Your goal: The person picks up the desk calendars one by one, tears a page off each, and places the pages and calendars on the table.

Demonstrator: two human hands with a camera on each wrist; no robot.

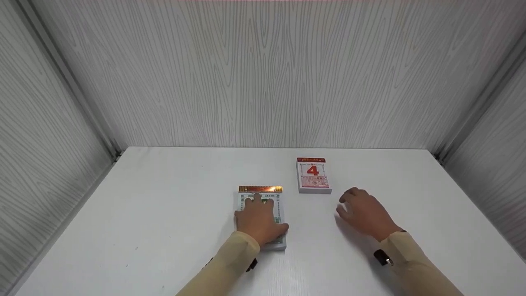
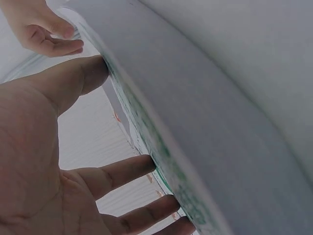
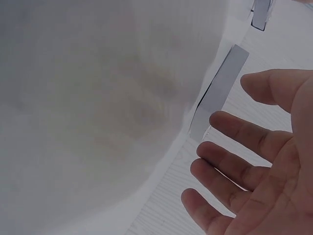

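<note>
White table (image 1: 164, 230), head-view-only "4" calendar (image 1: 313, 175)

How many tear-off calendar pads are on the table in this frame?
2. The green-printed calendar pad lies under the left hand; the red "4" calendar pad sits farther back, ahead of the right hand. None appear hidden.

One number is readable, on the far calendar pad.
The small white tear-off calendar pad with a red top strip (image 1: 313, 175) shows a big red "4" on its front page; the smaller print under it is too fine to read. The white calendar pad with an orange-gold top strip (image 1: 260, 190) carries green print, not readable.
</note>
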